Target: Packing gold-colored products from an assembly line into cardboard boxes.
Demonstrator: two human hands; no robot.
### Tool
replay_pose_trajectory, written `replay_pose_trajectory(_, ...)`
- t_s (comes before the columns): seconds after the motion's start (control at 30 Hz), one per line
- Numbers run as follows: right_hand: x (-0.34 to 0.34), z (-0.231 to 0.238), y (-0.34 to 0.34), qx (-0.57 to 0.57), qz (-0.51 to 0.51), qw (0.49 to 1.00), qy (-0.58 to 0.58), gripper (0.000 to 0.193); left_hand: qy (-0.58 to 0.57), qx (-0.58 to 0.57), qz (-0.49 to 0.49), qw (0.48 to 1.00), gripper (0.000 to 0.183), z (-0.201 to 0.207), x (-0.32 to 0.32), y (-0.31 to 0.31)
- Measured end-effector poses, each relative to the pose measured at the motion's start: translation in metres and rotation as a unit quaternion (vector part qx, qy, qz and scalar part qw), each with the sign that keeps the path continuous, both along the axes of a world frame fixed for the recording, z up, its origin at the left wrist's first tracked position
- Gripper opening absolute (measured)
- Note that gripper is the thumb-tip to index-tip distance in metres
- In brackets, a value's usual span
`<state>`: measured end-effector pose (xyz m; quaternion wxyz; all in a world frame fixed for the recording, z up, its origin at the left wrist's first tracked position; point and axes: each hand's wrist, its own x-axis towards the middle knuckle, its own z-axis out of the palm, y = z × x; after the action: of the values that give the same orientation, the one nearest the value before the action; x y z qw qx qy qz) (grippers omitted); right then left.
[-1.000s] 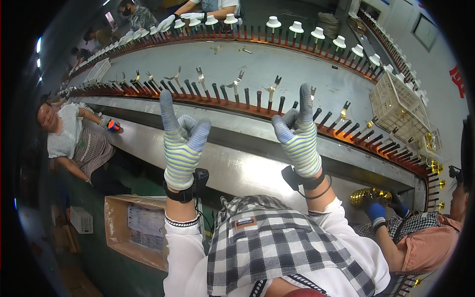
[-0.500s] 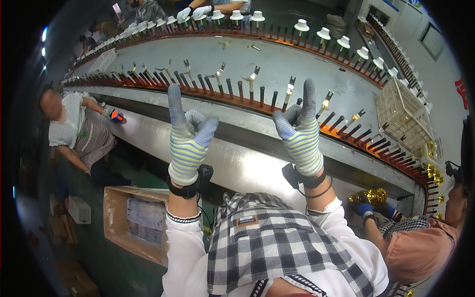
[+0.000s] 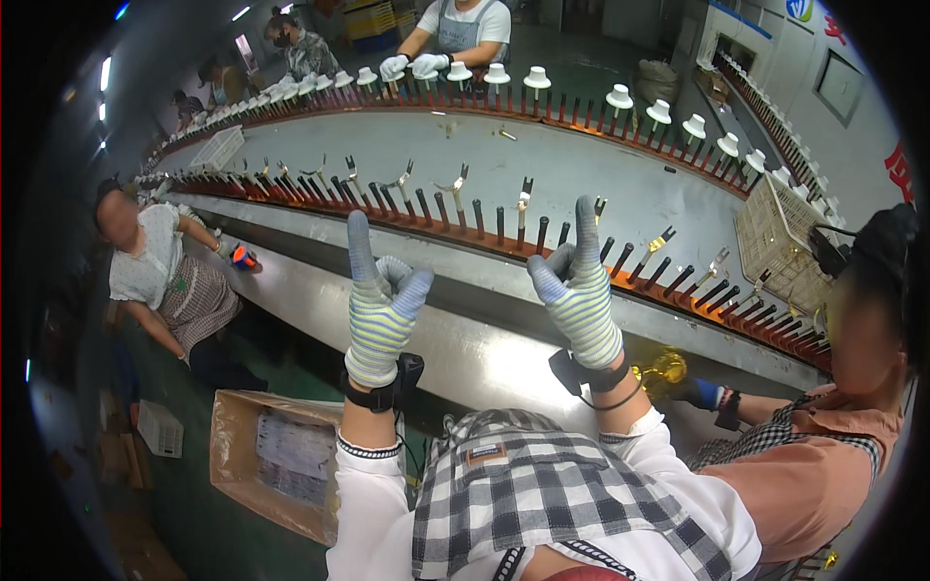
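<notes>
My left hand (image 3: 383,310), in a grey glove with striped palm, is raised over the metal bench, index finger pointing up and thumb apart, other fingers curled. My right hand (image 3: 583,295) makes the same gesture and holds nothing. Both are open and touch nothing. Beyond my fingertips, as seen from above, runs a conveyor (image 3: 460,229) with dark upright rods. Pale forked fittings (image 3: 524,205) stand on some of the rods, with one gold-coloured fitting (image 3: 662,241) farther right. A dark band circles each of my wrists.
At right, close to my arm, a co-worker (image 3: 775,455) reaches toward shiny gold pieces (image 3: 664,368). Another person (image 3: 160,261) stands at left. White cups (image 3: 618,97) line the far conveyor run. A cream crate (image 3: 780,228) sits at right, and a lined carton (image 3: 232,450) stands at lower left.
The view has tilted up and shifted, showing more of the far workers. My hands keep their gesture but sit lower. The co-worker at right has leaned in closer, and the gold pieces have moved left.
</notes>
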<state>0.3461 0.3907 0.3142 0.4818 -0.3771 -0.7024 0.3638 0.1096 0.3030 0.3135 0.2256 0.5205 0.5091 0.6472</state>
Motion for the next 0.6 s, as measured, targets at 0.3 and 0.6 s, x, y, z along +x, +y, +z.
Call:
replay_pose_trajectory(0.3,-0.003,0.002,-0.002,0.001,0.011,1.000,0.008,0.095,-0.011,-0.014,0.002,1.000,0.101,-0.003,-0.003,-0.001)
replay_pose_trajectory(0.6,0.013,-0.025,-0.001,-0.046,-0.008,0.999,0.009,0.095,-0.034,-0.054,-0.049,0.997,0.101,-0.033,0.009,0.017)
